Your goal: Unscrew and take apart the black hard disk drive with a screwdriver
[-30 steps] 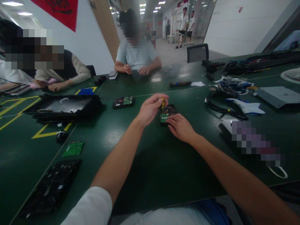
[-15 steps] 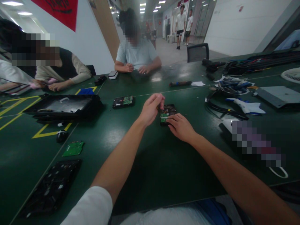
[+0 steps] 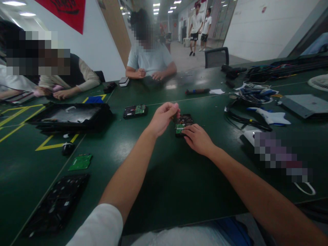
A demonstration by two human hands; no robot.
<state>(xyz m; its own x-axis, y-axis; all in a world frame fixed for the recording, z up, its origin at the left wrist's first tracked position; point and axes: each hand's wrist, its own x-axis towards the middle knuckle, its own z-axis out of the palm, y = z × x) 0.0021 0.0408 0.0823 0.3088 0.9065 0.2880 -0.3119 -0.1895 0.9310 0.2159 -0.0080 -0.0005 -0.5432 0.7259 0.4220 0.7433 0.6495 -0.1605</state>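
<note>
A black hard drive [image 3: 185,119] with a green circuit board lies flat on the table in front of me. My right hand [image 3: 198,136] grips its lower right side, thumb at the near edge and fingers over the board. Just above the drive's far left corner, my left hand [image 3: 165,116] is closed with thumb and fingers pinched together. Whatever is between those fingertips is too small or hidden to make out. Another hard drive [image 3: 135,111], with its board facing up, sits to the left of my left hand.
At left are a loose green circuit board [image 3: 80,162], a large black drive-like casing [image 3: 57,203] and a black tray [image 3: 71,114]. A screwdriver [image 3: 197,91] lies beyond my hands. Cables [image 3: 256,94] and a metal box [image 3: 304,105] occupy the right. Co-workers sit across and at left.
My left hand has shifted slightly left with its fingers still pinched. My right hand and the hard drive stay in place. Two people in the background have walked a little.
</note>
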